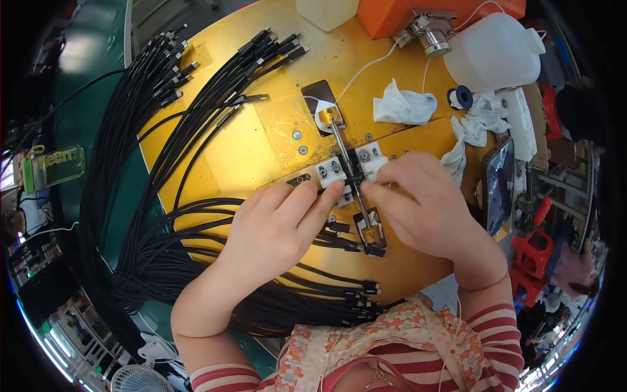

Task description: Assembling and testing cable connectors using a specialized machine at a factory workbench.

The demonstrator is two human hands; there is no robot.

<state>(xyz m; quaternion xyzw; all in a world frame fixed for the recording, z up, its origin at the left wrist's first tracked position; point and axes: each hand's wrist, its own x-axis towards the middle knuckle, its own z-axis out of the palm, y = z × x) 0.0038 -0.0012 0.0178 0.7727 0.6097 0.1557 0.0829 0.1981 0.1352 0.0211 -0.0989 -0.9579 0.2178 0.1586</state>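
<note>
My left hand (pixel 271 219) is closed at the left side of a small white clamping fixture (pixel 330 171), pinching what looks like a black cable, mostly hidden under the fingers. From the other side my right hand (pixel 421 202) comes in with thumb and forefinger pressed together near the right white block (pixel 371 157); whatever they hold is too small to make out. Between the fingertips, a small black piece (pixel 354 178) sits across a metal rod (pixel 342 150). The rod runs between two brass-coloured end pieces. Cable ends with black connectors (pixel 339 227) lie just below my left hand.
Bundles of black cables (pixel 212 117) spread over the yellow table (pixel 228 160) and the green surface (pixel 72 124) at left. At the far right stand a translucent plastic bottle (pixel 493 55), an orange machine (pixel 385 19), crumpled white wipes (pixel 405 104), a spool (pixel 460 97) and a phone (pixel 499 183).
</note>
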